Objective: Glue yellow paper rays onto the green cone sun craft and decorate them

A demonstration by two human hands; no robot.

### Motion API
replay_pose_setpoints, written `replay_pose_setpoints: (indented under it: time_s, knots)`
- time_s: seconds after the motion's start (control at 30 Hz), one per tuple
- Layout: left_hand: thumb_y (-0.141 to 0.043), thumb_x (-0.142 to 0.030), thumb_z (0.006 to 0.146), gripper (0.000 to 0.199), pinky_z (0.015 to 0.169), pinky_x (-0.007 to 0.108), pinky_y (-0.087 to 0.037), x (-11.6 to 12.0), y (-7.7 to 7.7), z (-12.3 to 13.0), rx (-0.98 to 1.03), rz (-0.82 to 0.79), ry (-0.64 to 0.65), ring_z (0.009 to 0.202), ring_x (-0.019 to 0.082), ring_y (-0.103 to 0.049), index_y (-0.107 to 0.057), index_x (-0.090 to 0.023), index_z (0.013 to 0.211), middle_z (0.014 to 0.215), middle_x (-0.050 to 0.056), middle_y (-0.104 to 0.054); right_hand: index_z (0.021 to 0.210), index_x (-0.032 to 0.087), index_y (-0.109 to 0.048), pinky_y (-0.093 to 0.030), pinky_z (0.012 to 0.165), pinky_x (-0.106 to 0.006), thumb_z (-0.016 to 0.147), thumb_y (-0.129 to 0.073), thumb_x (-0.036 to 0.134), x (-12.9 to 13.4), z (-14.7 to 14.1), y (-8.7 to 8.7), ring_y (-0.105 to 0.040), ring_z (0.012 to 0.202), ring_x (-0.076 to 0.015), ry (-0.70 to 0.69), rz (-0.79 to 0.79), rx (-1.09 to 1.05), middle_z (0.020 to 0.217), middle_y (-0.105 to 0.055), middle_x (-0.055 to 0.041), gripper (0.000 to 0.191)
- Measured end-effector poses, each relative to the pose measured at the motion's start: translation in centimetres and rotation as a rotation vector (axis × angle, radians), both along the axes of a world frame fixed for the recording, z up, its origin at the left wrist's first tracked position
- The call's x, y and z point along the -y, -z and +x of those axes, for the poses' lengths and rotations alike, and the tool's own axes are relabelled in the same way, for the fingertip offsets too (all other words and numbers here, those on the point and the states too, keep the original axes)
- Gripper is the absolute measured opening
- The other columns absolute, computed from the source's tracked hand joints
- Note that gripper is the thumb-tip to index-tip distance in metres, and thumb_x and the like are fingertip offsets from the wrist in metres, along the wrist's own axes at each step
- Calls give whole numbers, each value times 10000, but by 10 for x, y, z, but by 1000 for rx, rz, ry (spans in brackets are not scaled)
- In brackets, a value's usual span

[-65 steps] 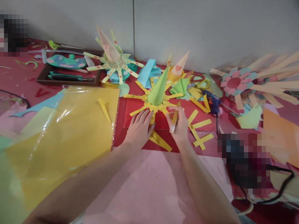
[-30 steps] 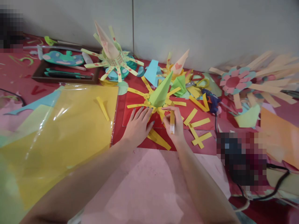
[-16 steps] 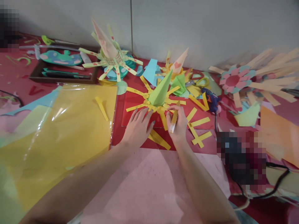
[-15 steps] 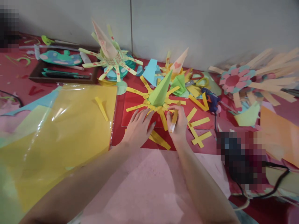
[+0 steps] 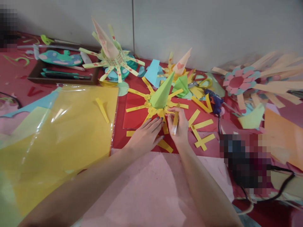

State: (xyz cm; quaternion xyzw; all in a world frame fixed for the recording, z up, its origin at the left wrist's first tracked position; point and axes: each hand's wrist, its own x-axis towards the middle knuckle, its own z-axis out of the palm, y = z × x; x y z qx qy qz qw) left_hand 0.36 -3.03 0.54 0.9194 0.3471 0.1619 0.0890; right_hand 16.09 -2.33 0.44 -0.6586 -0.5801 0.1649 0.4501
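Note:
A green paper cone (image 5: pixel 163 94) stands in the middle of a ring of yellow paper strips (image 5: pixel 138 108), several of which carry small drawn marks. My left hand (image 5: pixel 148 134) lies flat with fingers stretched over the strips at the front of the ring. In my right hand (image 5: pixel 180 127) I grip a marker pen (image 5: pixel 175 121) with a yellow-brown barrel and a pale end. It slants beside the right front of the ring; its tip is hidden by my fingers. Loose yellow strips (image 5: pixel 201 138) lie to the right of my right hand.
At left are a yellow sheet in clear plastic (image 5: pixel 78 126) and a brown tray (image 5: pixel 63 80) of tools. Behind stand other paper cone crafts (image 5: pixel 106 44). Scissors (image 5: pixel 203 82) and a purple glue gun (image 5: pixel 214 102) lie right of the ring. Pink paper (image 5: pixel 142 186) covers the front.
My left hand has slid right and toward me, uncovering the marked front-left strips. My right hand has shifted slightly left with the marker pen.

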Motion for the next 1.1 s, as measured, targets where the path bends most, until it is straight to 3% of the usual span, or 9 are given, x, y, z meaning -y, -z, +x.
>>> replay_pose_setpoints:
  time_s: [0.2, 0.33, 0.4, 0.5, 0.6, 0.73, 0.9, 1.1]
  knots:
    - [-384, -319, 970, 424, 1103, 395, -365, 0, 4, 1, -24, 33, -7, 1276, 234, -471, -504, -60, 1283, 1354, 140, -523, 945, 219, -515, -534, 736, -316, 834, -494, 238, -1, 0, 3, -665, 780, -137, -6, 9, -31, 939, -630, -26, 114]
    - [-426, -329, 954, 412, 1091, 402, -378, -1, 6, -1, -32, 48, 17, 1258, 240, -489, -528, -76, 1262, 1333, 146, -538, 1030, 220, -557, -529, 690, -300, 890, -461, 356, -2, 1, 0, -642, 697, -113, 41, 14, -191, 963, -639, -27, 218]
    - [-431, -334, 952, 404, 1091, 402, -379, -1, 6, -1, -36, 57, 26, 1256, 242, -491, -544, -77, 1242, 1324, 149, -543, 1025, 219, -605, -510, 641, -281, 910, -417, 422, -3, 1, -3, -601, 644, -106, 87, 39, -282, 851, -640, -13, 299]
    - [-428, -333, 954, 398, 1090, 408, -379, -1, 7, -1, -33, 78, 32, 1249, 254, -496, -565, -61, 1210, 1309, 160, -552, 870, 206, -663, -457, 560, -261, 910, -404, 466, -5, 1, -5, -522, 551, -100, 107, 66, -363, 604, -549, 23, 369]
    - [-418, -344, 957, 398, 1079, 413, -393, 0, 7, 0, -25, 72, 24, 1246, 256, -499, -568, -70, 1205, 1304, 155, -556, 781, 209, -586, -424, 521, -258, 886, -472, 448, -9, -1, -3, -476, 474, -90, 52, 65, -436, 513, -473, 62, 285]
    - [-382, -326, 971, 388, 1064, 411, -408, 0, 7, 1, -24, 55, 14, 1248, 252, -497, -565, -79, 1209, 1300, 142, -562, 709, 228, -445, -454, 573, -274, 840, -566, 418, -13, -3, 0, -520, 479, -98, -9, 24, -439, 498, -502, 81, 260]
    - [-364, -323, 978, 389, 1051, 399, -420, 1, 5, 1, -53, 63, 12, 1251, 253, -494, -571, -71, 1191, 1290, 143, -569, 718, 221, -443, -473, 609, -284, 813, -602, 415, -14, -2, 1, -593, 528, -116, 15, 2, -460, 535, -585, 65, 268]
    - [-383, -327, 971, 393, 1052, 395, -423, 1, 6, 1, -63, 61, 8, 1249, 256, -496, -576, -64, 1191, 1301, 141, -562, 693, 229, -390, -438, 547, -255, 819, -594, 402, -16, 1, 4, -536, 450, -100, 48, 27, -486, 463, -523, 92, 296]
